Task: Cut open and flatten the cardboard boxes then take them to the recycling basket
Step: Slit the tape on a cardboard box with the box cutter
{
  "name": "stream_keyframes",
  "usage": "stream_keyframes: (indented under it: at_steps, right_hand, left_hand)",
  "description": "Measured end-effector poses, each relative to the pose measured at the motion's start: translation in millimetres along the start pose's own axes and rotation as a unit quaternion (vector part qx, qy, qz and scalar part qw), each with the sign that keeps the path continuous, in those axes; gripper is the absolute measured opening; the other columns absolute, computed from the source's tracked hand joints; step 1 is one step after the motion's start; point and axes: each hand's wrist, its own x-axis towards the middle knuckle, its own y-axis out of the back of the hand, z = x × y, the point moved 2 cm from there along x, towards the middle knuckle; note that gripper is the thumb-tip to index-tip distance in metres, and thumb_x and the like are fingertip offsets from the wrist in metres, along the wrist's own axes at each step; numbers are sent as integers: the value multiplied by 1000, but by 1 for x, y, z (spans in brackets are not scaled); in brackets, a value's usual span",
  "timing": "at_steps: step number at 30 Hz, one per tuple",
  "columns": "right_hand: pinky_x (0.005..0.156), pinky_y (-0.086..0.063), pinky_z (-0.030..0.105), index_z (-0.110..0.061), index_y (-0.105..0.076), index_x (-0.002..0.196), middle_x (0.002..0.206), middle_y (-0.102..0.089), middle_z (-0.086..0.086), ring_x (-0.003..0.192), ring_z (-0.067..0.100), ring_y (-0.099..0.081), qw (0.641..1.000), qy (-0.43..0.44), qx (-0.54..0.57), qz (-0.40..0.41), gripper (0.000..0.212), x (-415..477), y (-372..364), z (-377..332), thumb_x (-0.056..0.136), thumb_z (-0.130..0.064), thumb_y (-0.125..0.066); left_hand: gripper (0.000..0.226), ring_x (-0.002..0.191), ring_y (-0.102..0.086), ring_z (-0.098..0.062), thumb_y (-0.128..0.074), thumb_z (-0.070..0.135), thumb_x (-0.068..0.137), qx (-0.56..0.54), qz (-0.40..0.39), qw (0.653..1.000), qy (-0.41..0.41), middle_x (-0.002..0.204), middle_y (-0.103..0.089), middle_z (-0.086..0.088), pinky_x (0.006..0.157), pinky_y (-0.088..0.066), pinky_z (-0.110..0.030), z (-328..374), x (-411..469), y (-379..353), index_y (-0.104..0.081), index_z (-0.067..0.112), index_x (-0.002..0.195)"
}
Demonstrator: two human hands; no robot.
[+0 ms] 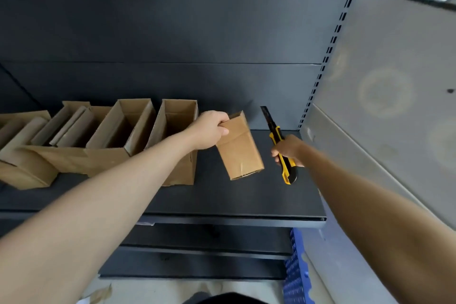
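– Cardboard boxes (123,135) on the shelf (222,200): how many do you hold, how many stand?
– One small box (240,153), tilted, its top flap pinched in your left hand (209,130), at the row's right end; whether its base touches the shelf is unclear. Two open boxes stand beside it. Farther left are at least two more, overlapping and cut off by the frame edge, so no firm count.
– Tools?
– One utility knife (275,134), yellow, blade out, gripped in your right hand (288,150). One blue crate (296,279) below, partly out of frame.
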Motion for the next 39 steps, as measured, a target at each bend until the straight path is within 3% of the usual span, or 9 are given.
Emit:
stream_keyframes:
  at_steps: [5,11,14,19,24,30,34,37,39]
  right_hand:
    - [54,-49,33,1,-51,83,70,-54,17,58,24,-55,998,-19,39,44,10,-12,40,11,83,9,-57]
    - [72,-53,30,0,-60,104,95,-63,14,81,23,-61,987,-55,140,-59,17,-26,50,30,90,5,-51]
    - [75,-52,34,1,-59,108,94,-63,16,77,24,-62,988,-63,124,-68,17,-29,52,32,93,0,-53]
    - [66,-52,39,1,-57,97,83,-63,16,72,26,-63,990,-56,130,-26,5,-34,53,26,92,1,-58]
    - [88,-51,43,-2,-56,96,90,-62,14,87,28,-61,992,-37,124,5,10,-32,43,13,89,-1,-63]
    - [91,-49,41,-2,-60,109,93,-59,14,86,27,-58,999,16,1,39,27,-33,28,-14,84,-5,-68]
    - [81,-50,35,-2,-62,105,88,-59,13,78,24,-57,997,41,-59,41,22,-35,14,-30,84,-4,-67]
    - [78,-50,35,-1,-62,106,88,-58,12,77,24,-57,989,73,-122,31,23,-38,5,-35,85,-7,-66]
    - [81,-51,36,-2,-60,109,90,-58,11,79,24,-58,983,93,-157,37,24,-39,4,-37,86,-9,-64]
  left_hand:
    - [17,92,-58,-27,-48,13,98,-82,-13,996,27,101,-61,-16,82,-47,-38,16,12,-11,-56,-1,103]
    - [20,109,-56,-23,-41,9,102,-270,-33,950,152,116,-60,-11,100,-43,-38,-3,18,-46,-56,4,115]
    - [15,90,-56,-19,-41,4,101,-369,-23,901,225,104,-57,-9,89,-46,-35,-10,17,-68,-55,4,97]
    - [33,106,-55,-29,-50,18,100,-296,30,913,280,128,-44,-12,83,-56,-42,-16,22,-80,-41,6,129]
    - [26,104,-57,-31,-52,24,99,-160,62,957,235,118,-58,-14,91,-52,-40,-15,23,-67,-60,4,114]
    - [91,137,-34,-36,-42,75,82,-306,-137,910,244,151,-35,-11,109,-31,-55,-10,13,-54,-24,17,150]
    - [80,124,-48,-27,-69,43,84,-275,-82,932,224,145,-42,-8,97,-50,-45,-22,12,-65,-29,14,147]
    - [92,120,-51,-31,-68,30,88,-218,-48,958,182,153,-29,-7,79,-54,-33,-28,10,-62,-3,29,153]
    - [94,133,-41,-34,-68,26,88,-184,-52,973,133,157,-18,-7,95,-46,-38,-29,11,-58,1,35,152]
